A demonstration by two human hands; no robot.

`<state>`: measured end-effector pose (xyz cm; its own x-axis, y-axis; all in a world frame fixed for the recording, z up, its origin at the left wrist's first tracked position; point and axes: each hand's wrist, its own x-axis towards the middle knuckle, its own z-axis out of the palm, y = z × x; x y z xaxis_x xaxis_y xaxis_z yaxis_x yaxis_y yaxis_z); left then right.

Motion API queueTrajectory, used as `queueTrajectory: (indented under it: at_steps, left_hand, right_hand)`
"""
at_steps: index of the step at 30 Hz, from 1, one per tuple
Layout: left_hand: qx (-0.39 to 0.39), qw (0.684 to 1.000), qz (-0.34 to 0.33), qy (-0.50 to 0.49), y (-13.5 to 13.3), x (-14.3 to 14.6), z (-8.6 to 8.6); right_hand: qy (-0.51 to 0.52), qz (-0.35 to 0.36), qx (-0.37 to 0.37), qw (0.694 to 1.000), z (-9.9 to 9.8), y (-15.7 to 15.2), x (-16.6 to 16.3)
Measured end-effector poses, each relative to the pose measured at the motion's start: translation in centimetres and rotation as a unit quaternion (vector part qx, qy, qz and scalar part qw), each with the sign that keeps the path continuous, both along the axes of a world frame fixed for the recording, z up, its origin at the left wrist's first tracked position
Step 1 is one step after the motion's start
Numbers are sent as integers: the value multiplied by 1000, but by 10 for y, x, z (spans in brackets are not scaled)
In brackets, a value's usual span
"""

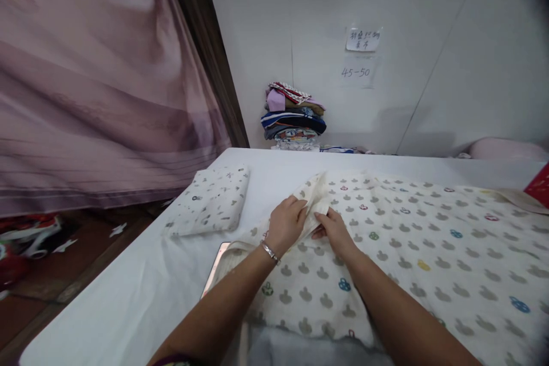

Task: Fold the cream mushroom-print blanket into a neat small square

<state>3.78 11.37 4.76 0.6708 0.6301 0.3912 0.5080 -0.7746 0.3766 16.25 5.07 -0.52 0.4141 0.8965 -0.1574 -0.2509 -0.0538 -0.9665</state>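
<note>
A cream blanket (420,246) printed with grey and coloured shapes lies spread over the white table (128,297). My left hand (285,223), with a silver bracelet on the wrist, is closed on a raised fold of the blanket near its far left corner. Just to the right, my right hand (332,229) pinches the same fold from the other side. The two hands almost touch. A folded piece of the same kind of cloth (212,200) lies on the table to the left of my hands.
A pile of folded colourful clothes (294,117) stands against the white wall beyond the table. Paper notes (362,40) hang on the wall. A pink curtain (94,80) fills the left. Toys lie on the floor at the lower left. A red item (539,186) shows at the right edge.
</note>
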Motion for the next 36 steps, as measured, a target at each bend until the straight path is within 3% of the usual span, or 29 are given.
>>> queueTrajectory:
  at_steps: [3,9,17,36]
  left_hand:
    - [57,997,-30,50,-12,0,-2]
    - [57,997,-31,52,-20,0,-16]
    - [64,997,14,35,-19,-1,-15]
    - [57,997,-16,59,-33,-1,-14]
  right_hand:
    - [-17,38,-10,999,3,0,-1]
    - [45,110,22,993,9,-3,2]
    - [40,98,16,994,22,-6,2]
    - [42,118,34,992,28,-10,2]
